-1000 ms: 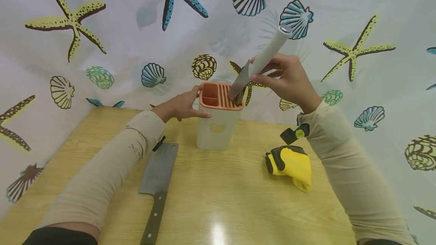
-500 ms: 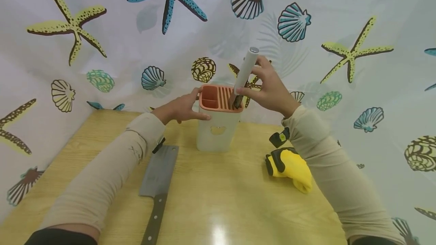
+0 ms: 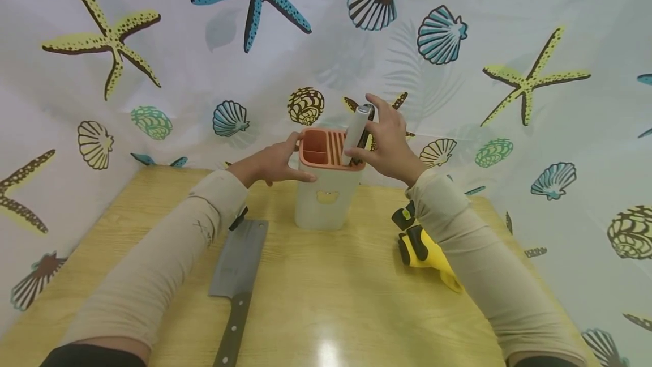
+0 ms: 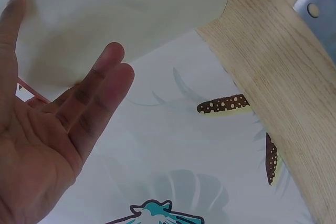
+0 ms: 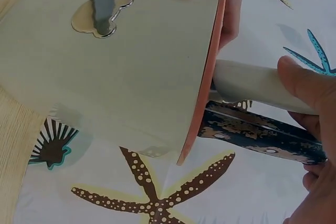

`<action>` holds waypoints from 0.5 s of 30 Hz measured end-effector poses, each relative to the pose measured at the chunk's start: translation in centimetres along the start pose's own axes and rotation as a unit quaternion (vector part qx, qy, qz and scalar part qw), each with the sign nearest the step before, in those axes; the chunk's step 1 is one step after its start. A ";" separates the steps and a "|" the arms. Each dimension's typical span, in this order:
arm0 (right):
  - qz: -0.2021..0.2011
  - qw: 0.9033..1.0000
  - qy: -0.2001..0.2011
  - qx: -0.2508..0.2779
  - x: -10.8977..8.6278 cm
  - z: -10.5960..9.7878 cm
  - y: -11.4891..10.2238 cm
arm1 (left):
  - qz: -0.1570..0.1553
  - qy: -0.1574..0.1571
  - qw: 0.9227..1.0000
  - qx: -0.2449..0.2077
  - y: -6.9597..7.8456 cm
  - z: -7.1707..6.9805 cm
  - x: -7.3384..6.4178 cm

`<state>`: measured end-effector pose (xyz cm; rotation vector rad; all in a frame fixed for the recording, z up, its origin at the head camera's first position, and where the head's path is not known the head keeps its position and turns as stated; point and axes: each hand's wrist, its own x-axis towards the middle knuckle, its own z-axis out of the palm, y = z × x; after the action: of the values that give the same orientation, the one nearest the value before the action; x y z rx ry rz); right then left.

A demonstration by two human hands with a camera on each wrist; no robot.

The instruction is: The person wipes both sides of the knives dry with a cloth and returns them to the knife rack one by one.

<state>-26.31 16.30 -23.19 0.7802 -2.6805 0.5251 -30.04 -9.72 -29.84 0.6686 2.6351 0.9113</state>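
Note:
A cream knife holder with an orange slotted top stands upright on the table. My left hand holds its left side, thumb along the front and index finger at the back rim. My right hand grips the pale handle of a knife, thumb on one side and fingers on the other. That knife's blade is hidden inside the right-hand slots, and its handle stands close over the top. Beside it, a dark, worn handle of another knife sticks out of the holder, near my right fingers.
A cleaver lies flat at the left, handle toward me, near my left forearm. Balled yellow and black fabric lies at the right, partly covered by my right sleeve. Behind the wooden table hangs a sea-patterned sheet.
My right hand has moved down and left with the pale-handled knife; its blade has gone from partly showing to hidden in the holder. My left hand has stayed in place.

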 end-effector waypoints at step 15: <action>-0.103 0.982 0.155 -0.038 -2.8 1.7 -2.8 | 0.002 -0.008 1.000 -0.006 -0.3 -0.2 0.1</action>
<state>-22.75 14.60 -25.06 0.8622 -2.2898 0.4498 -30.29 -9.95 -29.88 0.6759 2.6132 0.9181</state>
